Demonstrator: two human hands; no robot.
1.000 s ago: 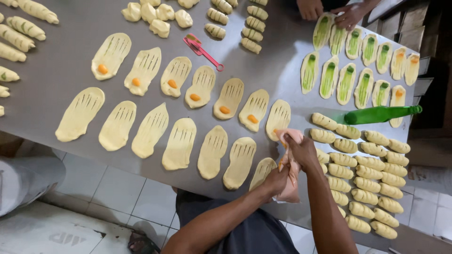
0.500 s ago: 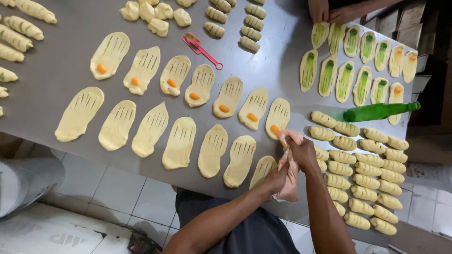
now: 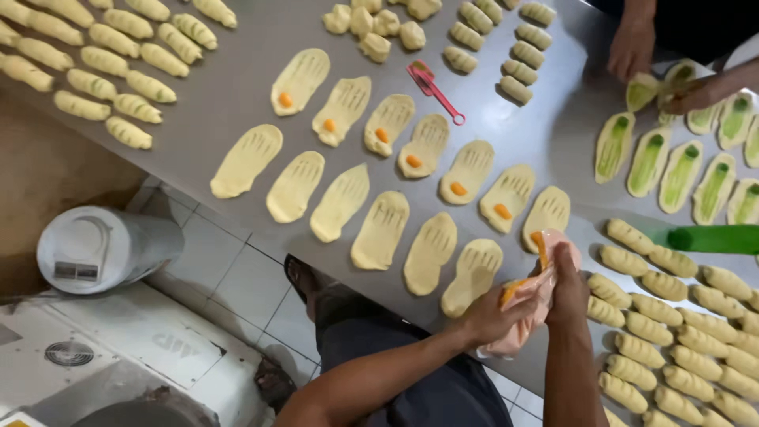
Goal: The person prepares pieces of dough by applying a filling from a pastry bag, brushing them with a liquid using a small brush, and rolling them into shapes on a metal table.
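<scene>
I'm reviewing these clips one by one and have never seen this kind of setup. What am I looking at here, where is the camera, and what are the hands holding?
There is no machine at work here: a person uses two bare hands, and the single camera sits on that person's head, looking down. The steel table carries flattened ovals of pale dough, some with a dab of orange filling, plus rows of rolled dough pieces. The left hand and the right hand together grip a soft piping bag with orange filling, its tip over a dough oval at the end of the row. A red tool and a green bottle lie nearby. At top right, another person's hands handle dough with green filling.
</scene>
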